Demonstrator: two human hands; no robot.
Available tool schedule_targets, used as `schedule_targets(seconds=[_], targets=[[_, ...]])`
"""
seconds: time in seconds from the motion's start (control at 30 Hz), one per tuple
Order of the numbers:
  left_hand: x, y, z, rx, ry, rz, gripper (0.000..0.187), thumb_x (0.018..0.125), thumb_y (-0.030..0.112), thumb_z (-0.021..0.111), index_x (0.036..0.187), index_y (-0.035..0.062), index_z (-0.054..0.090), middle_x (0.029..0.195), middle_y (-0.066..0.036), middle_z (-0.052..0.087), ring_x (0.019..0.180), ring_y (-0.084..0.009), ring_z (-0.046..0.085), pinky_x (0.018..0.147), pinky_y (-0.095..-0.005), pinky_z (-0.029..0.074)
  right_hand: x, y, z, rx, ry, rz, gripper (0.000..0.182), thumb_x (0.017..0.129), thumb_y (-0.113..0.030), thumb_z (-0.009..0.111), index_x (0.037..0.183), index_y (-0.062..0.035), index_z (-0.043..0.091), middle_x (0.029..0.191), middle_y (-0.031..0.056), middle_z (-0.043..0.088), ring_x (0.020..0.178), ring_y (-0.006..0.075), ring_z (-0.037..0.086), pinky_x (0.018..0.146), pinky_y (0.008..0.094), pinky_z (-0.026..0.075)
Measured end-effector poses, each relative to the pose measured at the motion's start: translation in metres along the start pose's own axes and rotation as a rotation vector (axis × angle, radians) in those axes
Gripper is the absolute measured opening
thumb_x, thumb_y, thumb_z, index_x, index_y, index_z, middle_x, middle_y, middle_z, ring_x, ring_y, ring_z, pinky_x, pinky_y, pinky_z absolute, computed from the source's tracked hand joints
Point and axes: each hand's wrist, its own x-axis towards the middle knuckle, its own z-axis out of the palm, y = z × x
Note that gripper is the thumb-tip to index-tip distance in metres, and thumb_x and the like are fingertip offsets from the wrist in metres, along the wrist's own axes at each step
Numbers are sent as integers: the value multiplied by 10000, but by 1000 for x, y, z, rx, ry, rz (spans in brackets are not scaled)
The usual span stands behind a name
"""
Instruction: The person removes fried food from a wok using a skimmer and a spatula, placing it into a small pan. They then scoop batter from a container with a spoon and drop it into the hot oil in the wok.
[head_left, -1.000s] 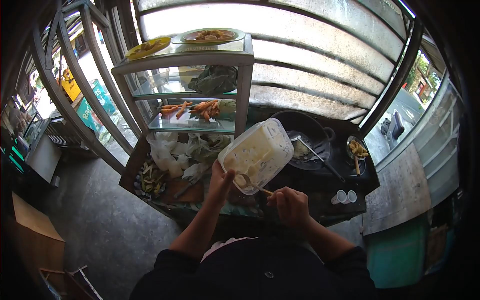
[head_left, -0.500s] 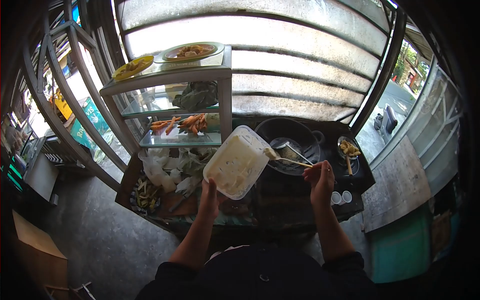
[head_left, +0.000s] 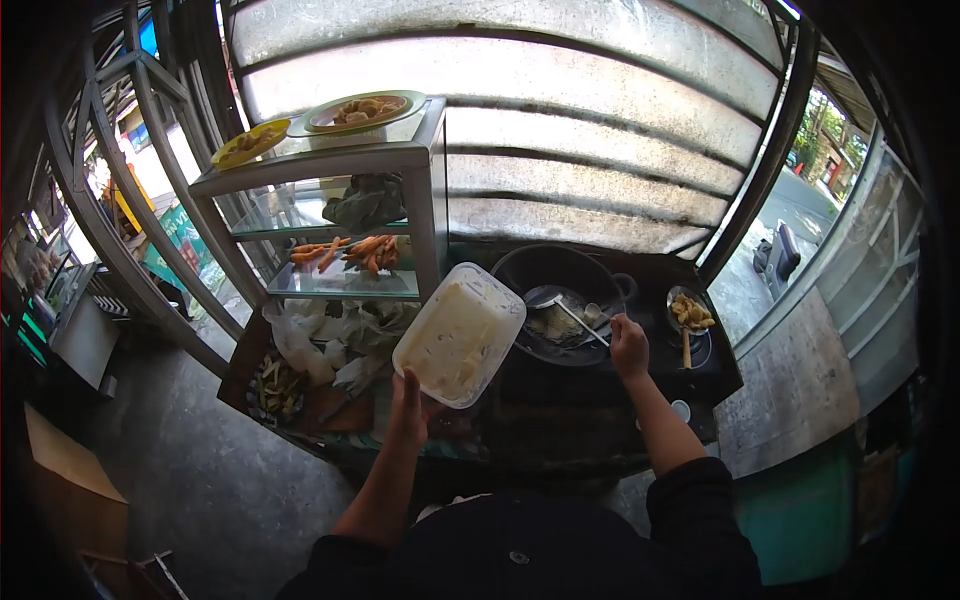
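Observation:
My left hand (head_left: 411, 408) grips the near edge of a tilted white plastic tub (head_left: 460, 335) with pale batter coating its inside. My right hand (head_left: 629, 347), closed at the right rim of a black wok (head_left: 508, 262), holds a spoon (head_left: 593, 314) whose bowl is over the wok. A skimmer (head_left: 577, 321) with a pale handle lies in the wok, its handle end close to my right hand. Oil and something pale show in the bottom of the wok.
Right of the wok, a strainer (head_left: 686, 338) holds fried pieces. A glass case (head_left: 432, 185) with carrots (head_left: 372, 253) stands at the left, two plates (head_left: 362, 112) on top. Plastic bags (head_left: 296, 340) and cut vegetables (head_left: 279, 386) lie below it. A small white cup (head_left: 681, 410) is near my right forearm.
My right hand has moved the spoon away from the tub, right and over the wok. The batter lump on the spoon no longer shows. The view has shifted slightly.

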Motion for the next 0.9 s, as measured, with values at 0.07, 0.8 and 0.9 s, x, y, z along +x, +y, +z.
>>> schedule_targets(seconds=[0.07, 0.8, 0.9], targets=[[-1, -4, 8, -35, 16, 6, 908, 794, 681, 549, 1399, 96, 208, 1358, -138, 406, 1201, -297, 495, 847, -462, 533, 3, 6, 2, -25, -40, -29, 155, 928, -166, 506, 863, -38, 565, 734, 178, 597, 762, 371, 590, 670, 463, 460], [57, -61, 155, -42, 31, -60, 777, 792, 593, 652, 1330, 130, 336, 1318, -103, 459, 1203, -282, 490, 890, -523, 446, 59, 5, -110, 832, 30, 137, 310, 1015, -259, 388, 867, -57, 572, 742, 31, 641, 756, 97, 618, 703, 240, 405], [64, -67, 170, -47, 26, -108, 810, 805, 582, 638, 1385, 152, 272, 1362, -108, 423, 1211, -298, 495, 902, -491, 487, 53, -8, -119, 839, -46, 56, 308, 1014, -265, 402, 882, -57, 587, 768, 39, 655, 757, 107, 625, 711, 260, 418]])
